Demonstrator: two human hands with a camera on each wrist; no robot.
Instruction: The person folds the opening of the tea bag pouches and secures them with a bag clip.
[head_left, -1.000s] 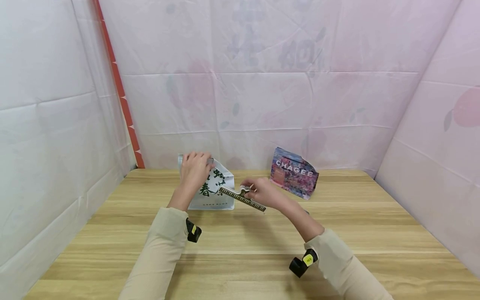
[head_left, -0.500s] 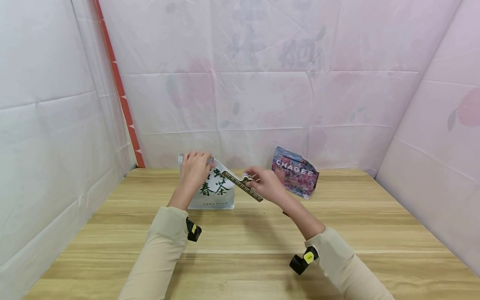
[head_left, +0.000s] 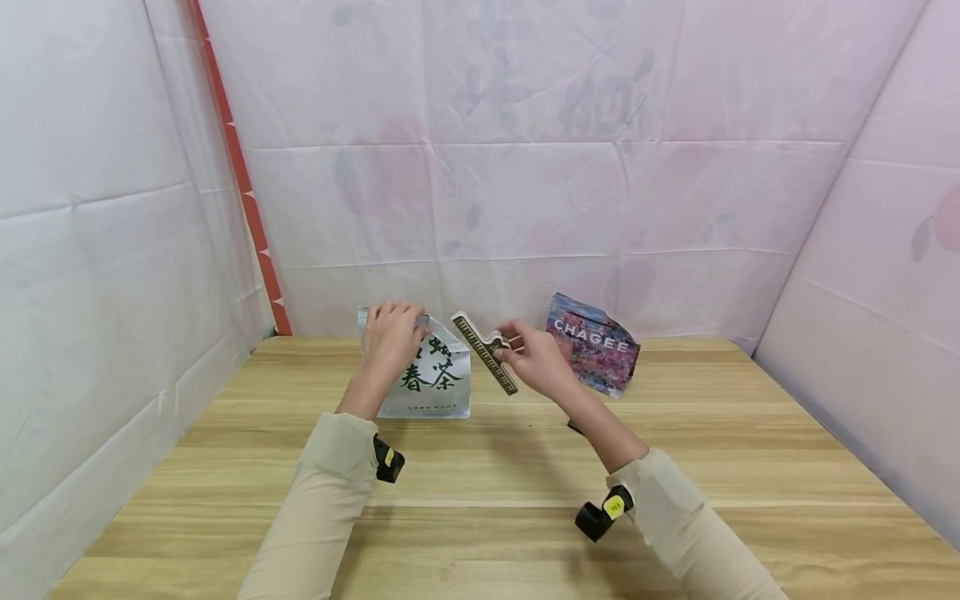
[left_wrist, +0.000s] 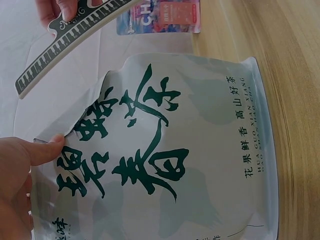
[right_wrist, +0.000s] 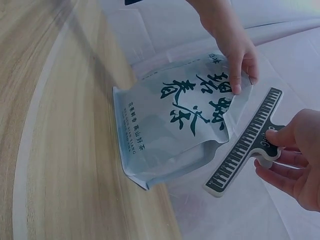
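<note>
Cloth-walled booth [head_left: 525,200], wooden table [head_left: 465,533]

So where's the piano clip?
In the head view, the piano clip is pinched in the right hand, near the right edge of the white bag.

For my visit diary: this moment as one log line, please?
left hand: holds pale bag by top; right hand: pinches piano-key clip, not on bag; CHAGEE pouch: on table

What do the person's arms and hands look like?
The left sleeve and right sleeve are beige, with wide cuffs. By each cuff is a chunky black gadget with a yellow patch; the marks on the right patch are too small to read. The left hand and right hand are bare, with no gloves.
</note>
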